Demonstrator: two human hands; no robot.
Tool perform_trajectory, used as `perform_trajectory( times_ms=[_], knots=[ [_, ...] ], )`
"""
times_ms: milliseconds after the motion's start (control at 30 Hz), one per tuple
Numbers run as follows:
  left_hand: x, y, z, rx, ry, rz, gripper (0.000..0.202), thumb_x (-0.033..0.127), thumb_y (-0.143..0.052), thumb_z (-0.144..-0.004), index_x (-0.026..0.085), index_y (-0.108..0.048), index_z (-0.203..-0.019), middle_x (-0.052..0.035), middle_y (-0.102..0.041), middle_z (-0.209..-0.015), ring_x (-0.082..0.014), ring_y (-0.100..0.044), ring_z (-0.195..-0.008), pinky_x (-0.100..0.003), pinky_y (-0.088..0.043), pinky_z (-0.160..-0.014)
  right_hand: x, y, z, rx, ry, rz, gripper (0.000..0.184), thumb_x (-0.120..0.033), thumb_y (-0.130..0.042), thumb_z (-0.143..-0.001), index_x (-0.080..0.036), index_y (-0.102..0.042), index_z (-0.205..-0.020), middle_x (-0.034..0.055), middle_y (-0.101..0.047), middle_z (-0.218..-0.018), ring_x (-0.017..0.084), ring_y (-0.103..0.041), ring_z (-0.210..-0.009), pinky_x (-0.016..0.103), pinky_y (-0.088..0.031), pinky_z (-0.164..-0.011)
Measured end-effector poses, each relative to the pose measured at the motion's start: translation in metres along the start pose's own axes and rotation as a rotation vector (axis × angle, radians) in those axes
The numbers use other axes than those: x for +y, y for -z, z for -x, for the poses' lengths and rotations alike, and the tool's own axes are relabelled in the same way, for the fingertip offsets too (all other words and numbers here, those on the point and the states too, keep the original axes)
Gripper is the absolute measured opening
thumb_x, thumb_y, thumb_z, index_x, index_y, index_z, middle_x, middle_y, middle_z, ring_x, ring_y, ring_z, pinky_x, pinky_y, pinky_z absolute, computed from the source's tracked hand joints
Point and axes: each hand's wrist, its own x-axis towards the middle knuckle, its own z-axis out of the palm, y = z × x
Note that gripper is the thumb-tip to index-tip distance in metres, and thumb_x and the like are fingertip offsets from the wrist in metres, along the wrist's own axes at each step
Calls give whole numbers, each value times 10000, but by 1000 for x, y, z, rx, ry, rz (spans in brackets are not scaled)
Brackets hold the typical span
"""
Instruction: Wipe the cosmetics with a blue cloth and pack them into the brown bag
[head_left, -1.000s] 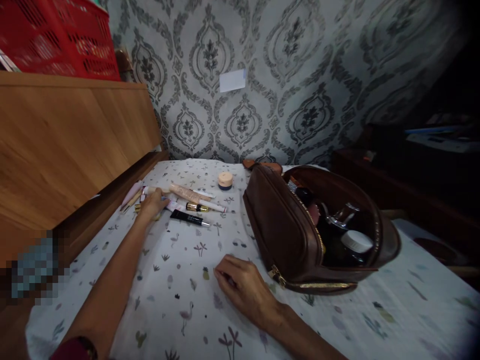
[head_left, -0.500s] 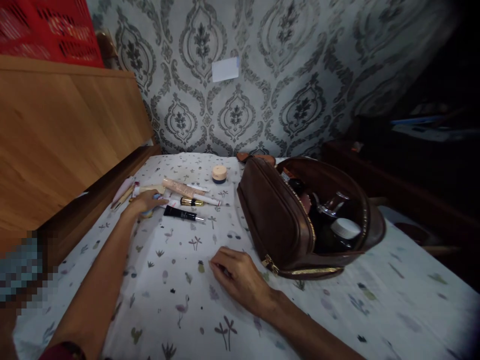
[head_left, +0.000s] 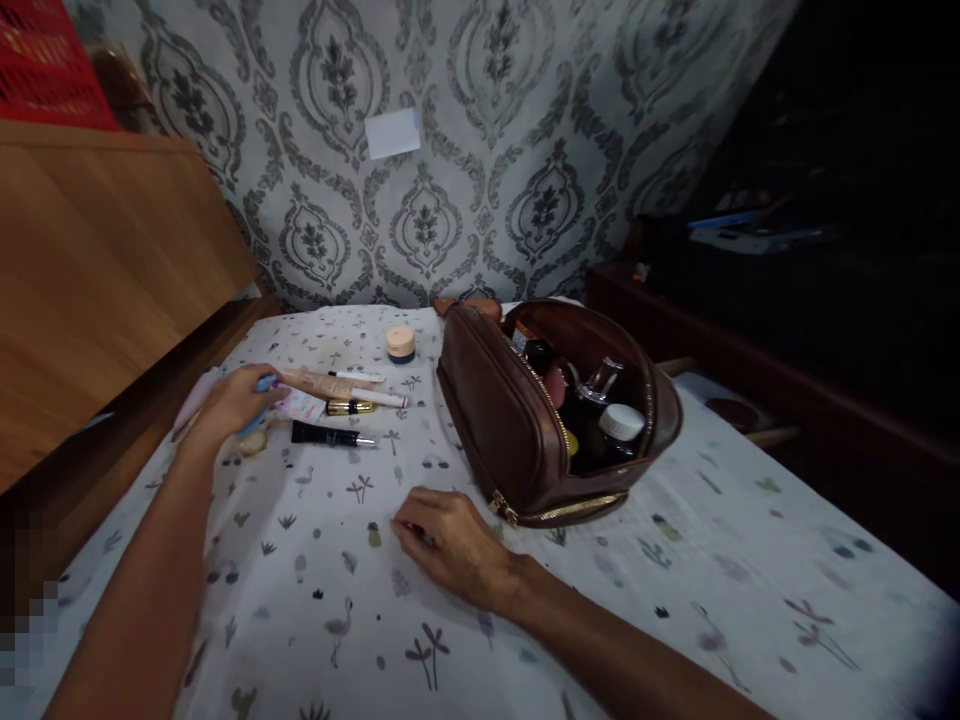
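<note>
My left hand (head_left: pixel 236 402) is closed around a small blue item (head_left: pixel 265 384) whose kind I cannot make out, at the left of the patterned sheet. Around it lie a peach tube with a white cap (head_left: pixel 322 384), a black tube with a silver tip (head_left: pixel 330 435), a gold-and-black cosmetic tube (head_left: pixel 350 407) and a thin white pencil-like stick (head_left: pixel 360 377). Something yellowish (head_left: pixel 253 441) shows below the hand. My right hand (head_left: pixel 454 545) rests on the sheet, fingers loosely curled with nothing visible in them, in front of a brown makeup bag (head_left: pixel 502 410).
The bag stands unzipped, with a white-lidded jar (head_left: pixel 622 422) and a clear-capped bottle (head_left: pixel 602 380) inside. A cream-lidded jar (head_left: pixel 400 345) is farther back. Wooden furniture (head_left: pixel 112 260) borders the left, and a patterned wall (head_left: pixel 420 230) the back.
The camera view has swung right, so everything sits farther left in the picture. More of the blue item shows at my left fingers. My right hand stays resting on the sheet.
</note>
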Motion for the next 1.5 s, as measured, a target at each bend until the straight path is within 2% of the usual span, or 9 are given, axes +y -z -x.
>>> perform_trajectory(
  times_ms=[200,400,500,700,867,967,1067,1233,1500],
  knots=[
    [37,21,17,123,-52,-279,446,561,-412,-863,225,-658,-1024,-65,-612,-990,-295,-606,-923,-357,-453,-748,0,1,2,19,20,22,224,-170,-531,-913,-161,-611,-704,2,-580,-675,105,-503,-584,216,-386,-575],
    [61,22,21,78,-122,-93,426,585,-475,-798,235,-678,-929,-24,-647,-875,-248,-604,-833,-316,-468,-762,-2,4,2,25,-54,-61,196,-158,-547,-906,-173,-617,-723,-1,-587,-694,104,-529,-594,211,-427,-604],
    [69,16,22,-37,-136,117,447,627,-557,-727,236,-686,-902,4,-682,-827,-233,-607,-792,-290,-492,-739,-3,7,2,58,-88,-98,127,-184,-535,-922,-166,-660,-903,32,-630,-831,127,-578,-672,241,-482,-684],
    [97,-6,34,-422,-431,307,339,599,-665,-707,302,-733,-855,-35,-734,-973,-277,-653,-936,-313,-529,-810,-4,16,2,213,-185,-158,381,-305,-540,-953,-129,-526,-1291,164,-560,-1260,233,-557,-1144,378,-475,-986],
    [132,-20,55,-611,-565,312,274,540,-633,-782,298,-732,-865,-29,-726,-894,-250,-652,-879,-292,-518,-798,-2,16,3,98,-253,-351,405,-374,-570,-948,-193,-514,-1306,36,-626,-949,170,-602,-863,286,-492,-790],
    [143,-28,64,-581,-566,326,309,554,-607,-810,301,-716,-951,-28,-726,-937,-249,-652,-875,-293,-517,-773,5,12,1,120,-354,-527,374,-392,-618,-912,-207,-559,-1232,-49,-529,-716,122,-523,-672,225,-419,-627],
    [152,-38,71,-415,-538,326,371,588,-552,-837,302,-677,-1037,-33,-718,-985,-252,-650,-891,-300,-508,-773,11,10,-2,186,-423,-715,363,-460,-670,-855,-178,-618,-1078,-49,-509,-703,110,-496,-651,217,-395,-596],
    [165,-52,81,-180,-525,236,373,597,-446,-864,275,-626,-813,-50,-668,-871,-259,-621,-854,-333,-471,-753,13,7,-4,169,-456,-825,425,-541,-745,-765,-181,-594,-935,-54,-508,-698,104,-486,-650,215,-392,-581],
    [165,-58,84,-342,-408,460,406,586,-494,-859,241,-561,-655,11,-599,-640,-195,-569,-655,-295,-455,-638,11,3,-1,63,-509,-976,650,-638,-857,-533,-191,-529,-872,-31,-583,-805,117,-549,-726,249,-458,-661]
  ],
)
